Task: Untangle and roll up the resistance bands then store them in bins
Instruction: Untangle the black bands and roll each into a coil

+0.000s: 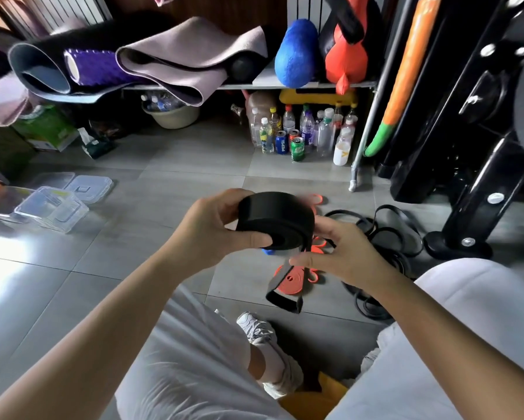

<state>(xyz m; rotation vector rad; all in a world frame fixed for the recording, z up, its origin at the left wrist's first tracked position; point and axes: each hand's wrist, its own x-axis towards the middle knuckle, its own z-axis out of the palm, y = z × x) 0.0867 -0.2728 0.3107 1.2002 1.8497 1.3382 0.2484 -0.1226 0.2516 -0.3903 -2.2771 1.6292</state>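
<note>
From the head camera we see our left hand (212, 228) curled round a rolled black resistance band (277, 215), thumb pressed on its coiled face. Our right hand (342, 256) pinches the loose tail (285, 294) hanging just below the roll. Beneath the grip lie orange bands (289, 284); to its right, tangled black bands (391, 237); well to its left, clear plastic bins (53, 207).

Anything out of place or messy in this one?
Yes. The black band roll has a loose tail dangling unrolled beneath it, and on the floor behind, orange bands and thin black bands lie in a tangled heap.
</note>
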